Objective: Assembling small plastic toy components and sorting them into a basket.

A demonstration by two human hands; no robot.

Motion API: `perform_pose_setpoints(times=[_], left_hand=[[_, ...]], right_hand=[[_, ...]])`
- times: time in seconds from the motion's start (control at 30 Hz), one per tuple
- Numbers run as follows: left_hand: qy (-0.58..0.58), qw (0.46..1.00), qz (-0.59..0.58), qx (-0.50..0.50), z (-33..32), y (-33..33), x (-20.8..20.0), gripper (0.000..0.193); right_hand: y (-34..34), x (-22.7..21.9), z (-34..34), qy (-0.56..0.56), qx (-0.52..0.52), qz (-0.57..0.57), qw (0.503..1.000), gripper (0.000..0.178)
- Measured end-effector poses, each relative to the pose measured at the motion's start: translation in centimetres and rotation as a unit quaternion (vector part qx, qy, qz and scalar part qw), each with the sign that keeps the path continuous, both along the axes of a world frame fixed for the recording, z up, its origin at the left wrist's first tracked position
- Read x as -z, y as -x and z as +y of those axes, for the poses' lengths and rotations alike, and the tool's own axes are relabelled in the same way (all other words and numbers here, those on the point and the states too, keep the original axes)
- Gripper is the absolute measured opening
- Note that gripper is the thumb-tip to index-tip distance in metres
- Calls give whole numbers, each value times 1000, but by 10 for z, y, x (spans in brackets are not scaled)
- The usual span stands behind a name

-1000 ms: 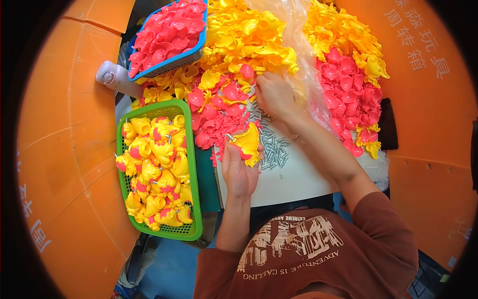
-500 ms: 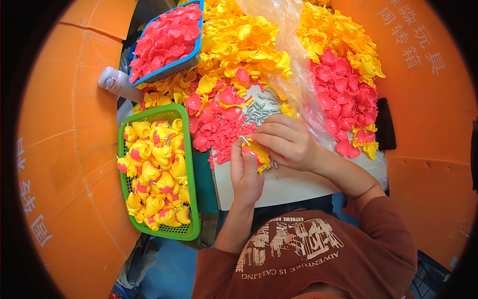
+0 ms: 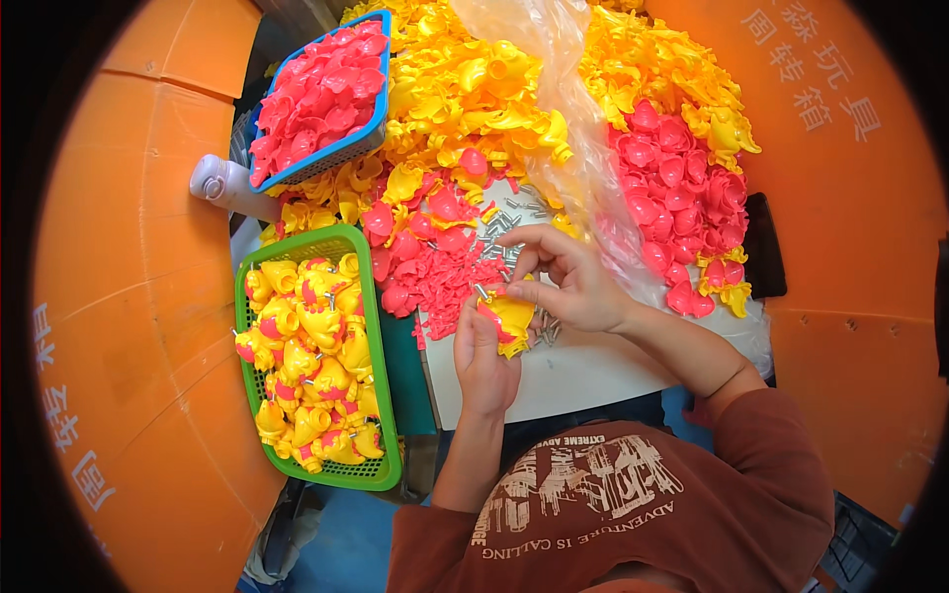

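Observation:
Closed around a yellow and pink plastic toy part (image 3: 511, 318), my left hand (image 3: 484, 366) holds it above the white board. A silver metal pin (image 3: 482, 293) sticks up from the part's upper left end. My right hand (image 3: 581, 285) is at the part's right side, its index finger raised and its thumb close to the upper edge. No object shows between those fingers; whether the thumb touches the part I cannot tell. Loose metal pins (image 3: 501, 230) lie just beyond the hands, and small pink plastic pieces (image 3: 457, 290) are heaped to their left.
On the left stands a green basket (image 3: 384, 410) of yellow and pink toy parts. A blue basket (image 3: 380, 109) of pink shells, a pale bottle (image 3: 229, 186), yellow parts (image 3: 474, 84), a clear plastic bag (image 3: 563, 99), pink shells (image 3: 672, 188) and a dark flat object (image 3: 764, 247) surround the board (image 3: 568, 371).
My right fingers have lifted and spread from the toy part. My left hand has turned it so more of its yellow and pink surface shows. The view has shifted slightly.

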State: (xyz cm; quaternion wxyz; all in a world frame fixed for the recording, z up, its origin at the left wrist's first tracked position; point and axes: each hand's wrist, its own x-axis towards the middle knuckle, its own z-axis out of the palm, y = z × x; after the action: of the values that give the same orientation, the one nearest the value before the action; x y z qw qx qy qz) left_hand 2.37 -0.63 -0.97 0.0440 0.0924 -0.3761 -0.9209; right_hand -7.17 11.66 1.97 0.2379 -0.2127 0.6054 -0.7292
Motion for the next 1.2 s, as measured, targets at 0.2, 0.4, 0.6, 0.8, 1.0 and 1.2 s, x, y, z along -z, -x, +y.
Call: perform_pose_setpoints(times=[0.2, 0.4, 0.6, 0.8, 1.0, 1.2], left_hand=[[-67, 996, -60, -27, -12, 0, 11, 38], [-162, 984, -62, -26, -21, 1, 12, 39], [-184, 981, -47, -39, -19, 12, 11, 44], [-182, 981, -45, -50, -14, 18, -6, 44], [-203, 978, -25, -33, 1, 17, -1, 44], [-117, 993, -20, -12, 10, 11, -14, 42]], right_hand=[[25, 14, -9, -167, -22, 196, 966, 30], [127, -4, -15, -405, 206, 596, 661, 20], [114, 1, -11, -219, 179, 360, 889, 16], [16, -20, 1, 36, -37, -262, 964, 25], [-18, -6, 16, -207, 92, 80, 971, 37], [0, -39, 31, -253, -102, 493, 826, 63]])
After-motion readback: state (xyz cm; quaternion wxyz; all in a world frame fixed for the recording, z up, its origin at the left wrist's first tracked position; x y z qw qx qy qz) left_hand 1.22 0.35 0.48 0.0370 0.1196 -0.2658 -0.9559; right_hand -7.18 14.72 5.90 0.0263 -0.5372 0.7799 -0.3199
